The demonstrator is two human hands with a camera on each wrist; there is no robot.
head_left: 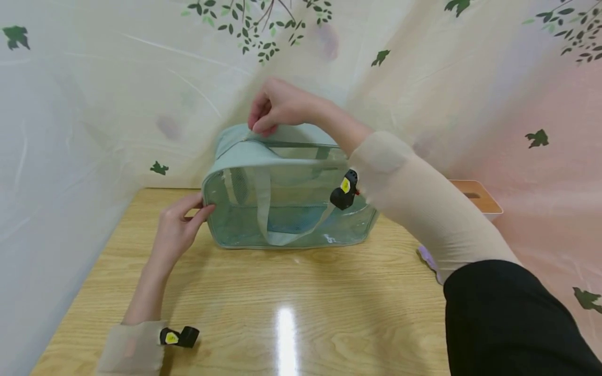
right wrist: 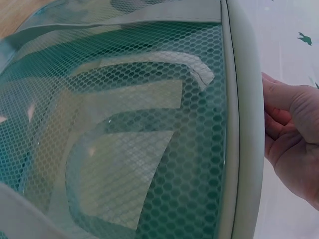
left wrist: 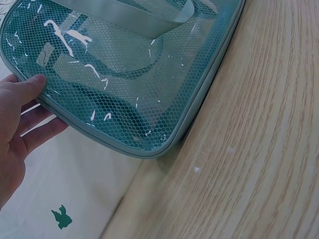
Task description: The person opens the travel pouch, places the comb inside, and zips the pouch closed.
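A mint-green see-through zip bag [head_left: 237, 154] with a strap handle [head_left: 264, 201] stands upright on the table. My left hand [head_left: 176, 224] grips its left end, thumb on the front and fingers behind; the left wrist view shows this hand [left wrist: 15, 122] at the piped edge. Above the bag's top left, my right hand [head_left: 284, 104] pinches at the zipper, its pull mostly hidden by the fingertips. To the right of that hand the zipper gapes, leaving a slot in the top. In the right wrist view the hand [right wrist: 294, 134] is partly hidden behind the bag's rim.
A white box with a wooden lid [head_left: 475, 196] stands at the back right, partly behind my right arm. Near it lies a purple item [head_left: 429, 261], mostly covered by the sleeve. A leaf-patterned cloth [head_left: 400, 94] hangs behind the wooden table [head_left: 235, 303].
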